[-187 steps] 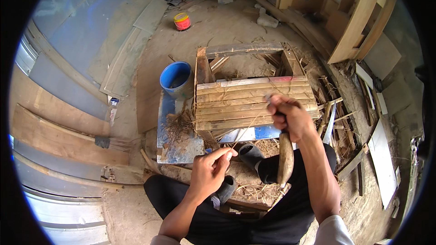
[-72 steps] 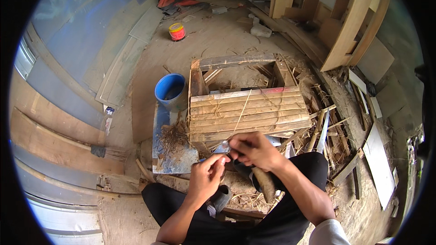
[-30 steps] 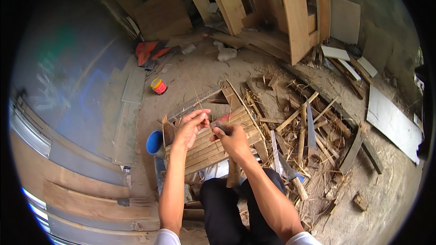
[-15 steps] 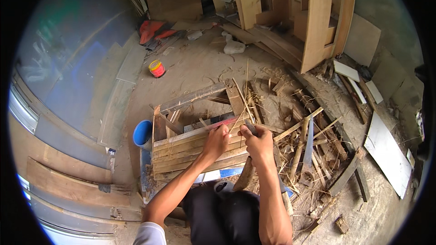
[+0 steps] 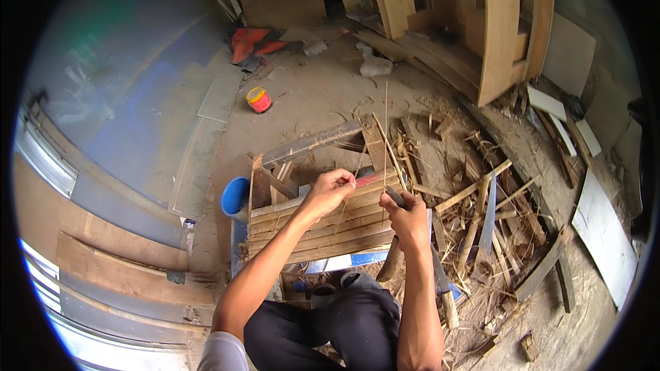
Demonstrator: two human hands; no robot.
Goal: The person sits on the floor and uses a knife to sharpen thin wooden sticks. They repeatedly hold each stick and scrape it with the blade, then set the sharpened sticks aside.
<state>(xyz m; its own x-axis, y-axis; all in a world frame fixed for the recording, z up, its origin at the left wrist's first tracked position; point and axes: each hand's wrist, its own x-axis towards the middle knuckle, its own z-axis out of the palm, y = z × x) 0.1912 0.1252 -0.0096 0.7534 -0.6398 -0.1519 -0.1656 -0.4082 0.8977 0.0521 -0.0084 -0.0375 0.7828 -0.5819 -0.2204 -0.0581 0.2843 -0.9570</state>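
My left hand [image 5: 331, 191] is closed in a pinch over the slatted wooden crate [image 5: 320, 223]. From its fingertips a thin wood-coloured strip [image 5: 359, 158] slants up and down. To its right, my right hand [image 5: 408, 220] is wrapped round a dark, blunt-ended tool [image 5: 395, 197], most of it hidden by the fingers. Another long thin strip [image 5: 386, 113] stands almost upright just above the right thumb; whether that hand grips it too, I cannot tell. A red piece [image 5: 375, 178] lies along the crate's upper slat, between the hands.
A blue bucket [image 5: 235, 196] stands left of the crate. To the right lie a hand saw [image 5: 487, 223], sticks and many shavings. Farther off are a red tin with a yellow lid [image 5: 258, 99], orange-red cloth or plastic [image 5: 253, 45] and tall leaning boards [image 5: 500, 27].
My hands have moved apart, and the strips that crossed between them are now separate. The whole view has shifted, with the scene sliding rightward.
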